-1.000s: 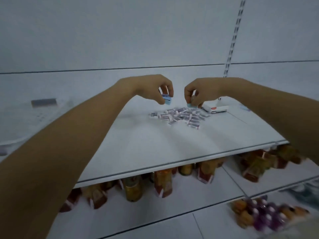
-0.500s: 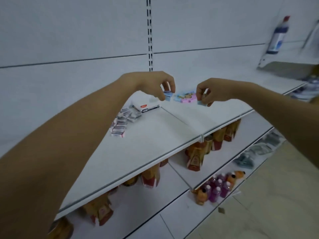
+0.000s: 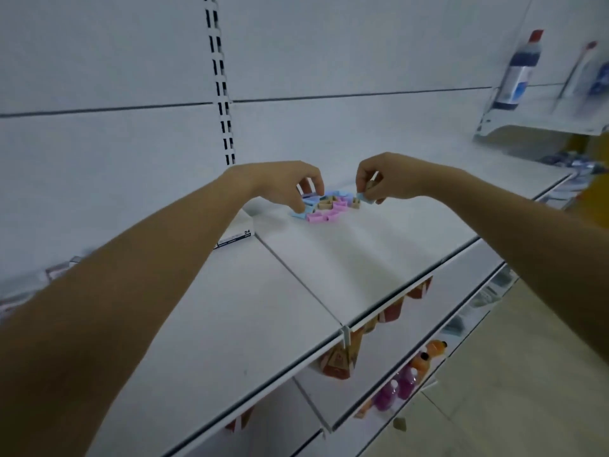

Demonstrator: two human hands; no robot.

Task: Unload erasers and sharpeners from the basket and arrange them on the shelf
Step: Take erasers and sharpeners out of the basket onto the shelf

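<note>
Blue and small, one piece (image 3: 363, 197) is pinched tight in the fingers (image 3: 379, 194) of the right hand (image 3: 390, 181), and the left hand (image 3: 286, 186) curls its fingers round another at the pile (image 3: 329, 211) on the shelf (image 3: 346, 265), so set both down gently, flat and touching their neighbours.

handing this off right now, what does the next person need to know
Left hand: pinches a blue piece at the left edge of the pastel cluster on the shelf.
Right hand: pinches a light blue piece at the cluster's right edge.
Done: cluster laid down; white box sits left of it.
Left: set both pieces down. Basket out of view, so remaining stock unknown.
</note>
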